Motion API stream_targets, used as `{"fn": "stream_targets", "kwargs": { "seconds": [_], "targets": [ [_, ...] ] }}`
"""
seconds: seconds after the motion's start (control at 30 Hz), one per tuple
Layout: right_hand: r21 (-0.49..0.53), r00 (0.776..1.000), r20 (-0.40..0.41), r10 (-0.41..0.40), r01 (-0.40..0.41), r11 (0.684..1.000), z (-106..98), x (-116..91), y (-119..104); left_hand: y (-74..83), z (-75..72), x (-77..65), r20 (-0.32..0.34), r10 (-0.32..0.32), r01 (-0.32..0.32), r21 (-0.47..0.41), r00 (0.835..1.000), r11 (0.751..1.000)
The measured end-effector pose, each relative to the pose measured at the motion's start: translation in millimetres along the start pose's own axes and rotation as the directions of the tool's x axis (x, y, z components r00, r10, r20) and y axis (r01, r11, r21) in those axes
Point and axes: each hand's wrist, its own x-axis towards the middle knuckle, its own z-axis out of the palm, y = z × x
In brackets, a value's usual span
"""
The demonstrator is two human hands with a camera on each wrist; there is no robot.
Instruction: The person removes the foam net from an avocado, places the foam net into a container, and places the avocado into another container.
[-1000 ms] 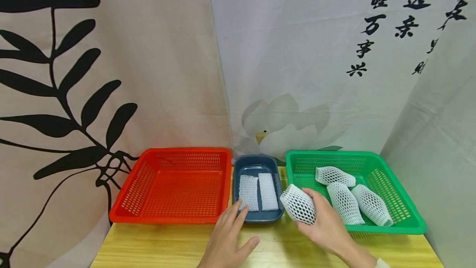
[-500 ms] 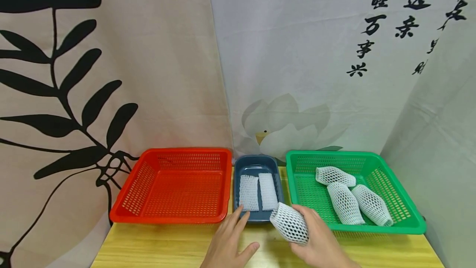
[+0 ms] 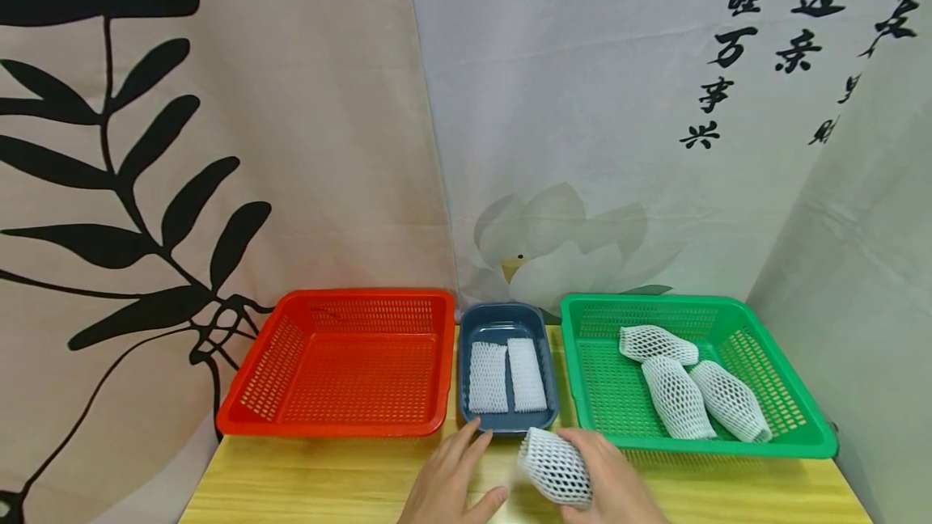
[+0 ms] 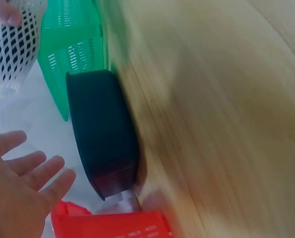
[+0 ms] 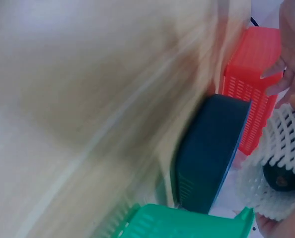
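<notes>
My right hand (image 3: 607,475) holds a dark fruit wrapped in a white foam net sleeve (image 3: 557,467), above the table in front of the blue tray. The fruit's dark rounded end (image 5: 285,177) shows through the sleeve's open mouth in the right wrist view. Just left of it, my left hand (image 3: 451,479) has its fingers spread and grips nothing, fingertips near the tray's front rim. Two flat white foam sleeves (image 3: 488,378) lie side by side in the blue tray (image 3: 498,331). Several net-wrapped pieces (image 3: 677,399) rest in the green basket (image 3: 607,378).
A red basket (image 3: 364,378) with nothing in it stands left of the blue tray, and the green one stands to the right. All three line the back of the wooden table (image 3: 313,479). Behind them hangs a printed cloth (image 3: 349,144).
My right hand has brought the wrapped fruit from beside the green basket leftward and toward me, closer to my left hand. The left hand has shifted slightly toward me.
</notes>
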Motion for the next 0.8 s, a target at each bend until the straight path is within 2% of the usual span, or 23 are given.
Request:
{"fn": "stream_targets", "kwargs": {
  "seconds": [0.13, 0.3, 0.4, 0.57, 0.7, 0.8],
  "targets": [
    [-0.008, 0.997, 0.077, 0.018, -0.018, 1.0, 2.6, -3.4, -2.2, -0.6, 1.5, -2.0, 0.011, 0.005, -0.005, -0.003, 1.0, 1.0],
    [0.003, 0.978, 0.199, 0.067, -0.069, 0.998, 6.6, -7.9, -6.7, -2.8, 4.0, -4.7, 0.036, 0.01, -0.01, -0.001, 0.999, 1.0],
    [-0.001, 0.977, 0.209, 0.05, -0.051, 0.999, 12.4, -11.3, -7.1, -4.4, 6.9, -6.7, 0.044, 0.03, -0.031, 0.006, 0.999, 1.0],
    [-0.027, 0.982, 0.189, 0.016, -0.011, 1.0, 23.8, -17.5, -4.2, -7.0, 12.3, -9.7, 0.031, 0.1, -0.101, 0.038, 0.994, 0.994],
    [-0.042, 0.986, 0.165, 0.0, 0.007, 0.999, 29.8, -22.4, -0.4, -9.1, 13.8, -10.9, 0.066, 0.107, -0.109, 0.02, 0.992, 0.994],
    [-0.04, 0.986, 0.165, -0.01, 0.017, 0.999, 33.1, -25.0, 2.8, -11.3, 15.5, -11.8, 0.074, 0.138, -0.14, 0.026, 0.988, 0.99]
  ]
}}
